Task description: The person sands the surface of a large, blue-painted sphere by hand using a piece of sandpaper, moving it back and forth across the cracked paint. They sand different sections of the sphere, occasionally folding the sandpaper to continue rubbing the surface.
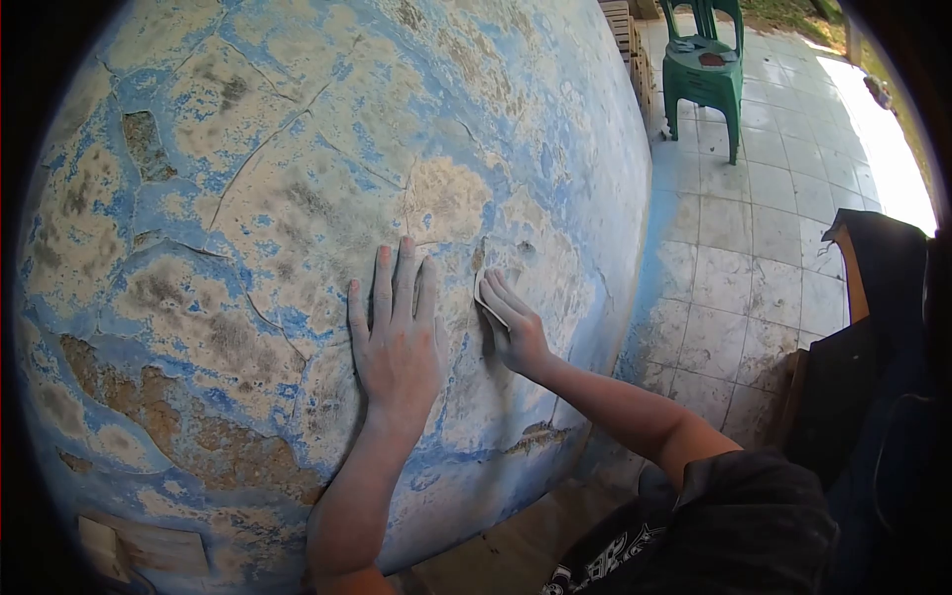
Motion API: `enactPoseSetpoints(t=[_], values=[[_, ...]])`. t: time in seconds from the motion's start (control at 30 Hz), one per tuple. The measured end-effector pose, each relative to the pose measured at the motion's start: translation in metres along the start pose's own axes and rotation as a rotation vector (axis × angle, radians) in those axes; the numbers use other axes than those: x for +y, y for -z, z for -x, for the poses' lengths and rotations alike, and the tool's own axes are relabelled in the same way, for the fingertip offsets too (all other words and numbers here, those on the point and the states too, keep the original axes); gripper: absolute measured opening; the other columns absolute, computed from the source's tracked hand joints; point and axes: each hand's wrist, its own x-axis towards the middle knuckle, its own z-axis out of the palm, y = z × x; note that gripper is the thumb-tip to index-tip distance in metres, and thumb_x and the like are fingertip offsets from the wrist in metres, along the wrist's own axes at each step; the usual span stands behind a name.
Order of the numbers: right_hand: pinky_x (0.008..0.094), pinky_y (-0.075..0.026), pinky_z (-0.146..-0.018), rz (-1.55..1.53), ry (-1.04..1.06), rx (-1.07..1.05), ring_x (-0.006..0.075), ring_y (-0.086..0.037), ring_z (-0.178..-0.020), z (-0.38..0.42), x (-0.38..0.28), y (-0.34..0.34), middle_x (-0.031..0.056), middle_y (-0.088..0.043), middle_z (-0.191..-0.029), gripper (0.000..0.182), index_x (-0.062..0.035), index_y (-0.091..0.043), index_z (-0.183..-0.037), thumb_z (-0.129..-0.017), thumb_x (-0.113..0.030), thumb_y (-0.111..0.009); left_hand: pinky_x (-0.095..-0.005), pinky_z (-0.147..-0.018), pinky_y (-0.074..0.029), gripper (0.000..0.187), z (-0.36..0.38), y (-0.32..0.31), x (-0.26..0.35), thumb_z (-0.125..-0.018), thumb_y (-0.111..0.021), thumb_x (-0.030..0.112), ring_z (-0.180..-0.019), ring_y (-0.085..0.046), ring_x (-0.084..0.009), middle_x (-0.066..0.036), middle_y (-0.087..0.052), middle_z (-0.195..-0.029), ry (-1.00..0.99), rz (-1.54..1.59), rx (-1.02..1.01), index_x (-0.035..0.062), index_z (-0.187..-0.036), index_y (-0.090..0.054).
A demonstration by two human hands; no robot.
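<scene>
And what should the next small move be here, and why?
Probably a short stroke of the right hand along the wall: it holds a thin, pale-edged pad at the surface, flaky blue paint shows nearby, and the left hand lies flat alongside.

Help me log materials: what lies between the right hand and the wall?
The head view shows a thin pale pad between the right hand and the wall.

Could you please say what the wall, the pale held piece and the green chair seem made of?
Wall: apparently painted plaster, matte, its blue coat flaking. Pale piece: perhaps sandpaper or card; only a thin edge shows. Green chair: likely moulded plastic, smooth, with even colour.
</scene>
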Motion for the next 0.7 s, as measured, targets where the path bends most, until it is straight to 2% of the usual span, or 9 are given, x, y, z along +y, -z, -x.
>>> enactPoseSetpoints(t=[0.17,0.27,0.37,0.4,0.47,0.6,0.67,0.7], values=[[0.0432,-0.042,-0.127,-0.085,-0.207,0.247,0.0433,-0.041,-0.158,-0.043,-0.009,-0.007,0.0297,-0.05,-0.163,0.047,0.0023,-0.059,-0.154,-0.107,0.001,-0.061,-0.056,-0.137,-0.016,0.074,0.003,-0.008,0.005,-0.095,-0.075,0.036,-0.17,-0.024,-0.0257,-0.004,-0.034,-0.181,-0.049,-0.028,-0.014,0.019,-0.164,-0.053],[0.0431,-0.041,-0.127,-0.049,-0.12,0.083,0.0431,-0.041,-0.157,0.011,-0.018,-0.013,0.0299,-0.05,-0.163,0.047,0.002,-0.059,-0.154,-0.107,0.001,-0.061,-0.0564,-0.137,-0.016,0.074,0.004,-0.008,0.007,-0.095,-0.075,0.036,-0.17,-0.024,-0.0258,-0.004,-0.034,-0.181,-0.049,-0.025,-0.012,0.0192,-0.164,-0.053],[0.0416,-0.04,-0.127,-0.006,-0.056,0.063,0.0417,-0.042,-0.158,0.006,0.002,-0.006,0.0315,-0.05,-0.163,0.047,0.0043,-0.058,-0.154,-0.108,0.003,-0.06,-0.0564,-0.137,-0.016,0.074,0.003,-0.007,0.006,-0.095,-0.075,0.036,-0.17,-0.023,-0.0261,-0.005,-0.034,-0.181,-0.052,-0.032,-0.014,0.0193,-0.164,-0.053],[0.0416,-0.04,-0.127,-0.01,-0.055,0.062,0.0417,-0.042,-0.158,-0.015,0.007,-0.003,0.0315,-0.05,-0.163,0.047,0.0043,-0.058,-0.154,-0.108,0.003,-0.06,-0.0564,-0.136,-0.016,0.074,0.003,-0.007,0.006,-0.095,-0.075,0.036,-0.17,-0.023,-0.0264,-0.005,-0.034,-0.181,-0.059,-0.036,-0.023,0.0193,-0.164,-0.054],[0.0437,-0.041,-0.127,-0.03,-0.21,0.214,0.0414,-0.043,-0.158,-0.065,0.011,0.005,0.0306,-0.052,-0.163,0.047,0.0043,-0.06,-0.153,-0.106,0.006,-0.06,-0.0565,-0.136,-0.016,0.073,0.006,-0.005,0.005,-0.096,-0.075,0.036,-0.17,-0.023,-0.0266,-0.005,-0.034,-0.181,-0.065,-0.008,-0.031,0.019,-0.164,-0.054],[0.0445,-0.041,-0.127,0.004,-0.162,0.212,0.0415,-0.045,-0.157,-0.037,-0.008,0.002,0.0301,-0.053,-0.162,0.048,0.0036,-0.061,-0.152,-0.105,0.007,-0.061,-0.0567,-0.136,-0.016,0.071,0.004,-0.002,0.006,-0.096,-0.075,0.034,-0.17,-0.023,-0.0272,-0.006,-0.034,-0.181,-0.059,0.043,-0.035,0.0177,-0.162,-0.055],[0.0436,-0.043,-0.126,0.079,-0.05,0.04,0.0415,-0.046,-0.156,-0.005,-0.009,-0.001,0.0302,-0.053,-0.161,0.048,0.0036,-0.061,-0.152,-0.105,0.006,-0.061,-0.0568,-0.136,-0.016,0.07,0.005,-0.002,0.006,-0.096,-0.075,0.034,-0.17,-0.023,-0.0272,-0.006,-0.034,-0.181,-0.052,0.051,-0.03,0.0173,-0.162,-0.055],[0.0439,-0.043,-0.126,0.052,-0.042,0.029,0.0423,-0.045,-0.155,-0.007,-0.009,0.002,0.0305,-0.054,-0.161,0.049,0.0035,-0.06,-0.153,-0.104,0.006,-0.061,-0.0569,-0.136,-0.017,0.07,0.004,-0.003,0.006,-0.096,-0.075,0.034,-0.17,-0.023,-0.0272,-0.006,-0.034,-0.181,-0.054,0.056,-0.028,0.0169,-0.161,-0.056]])
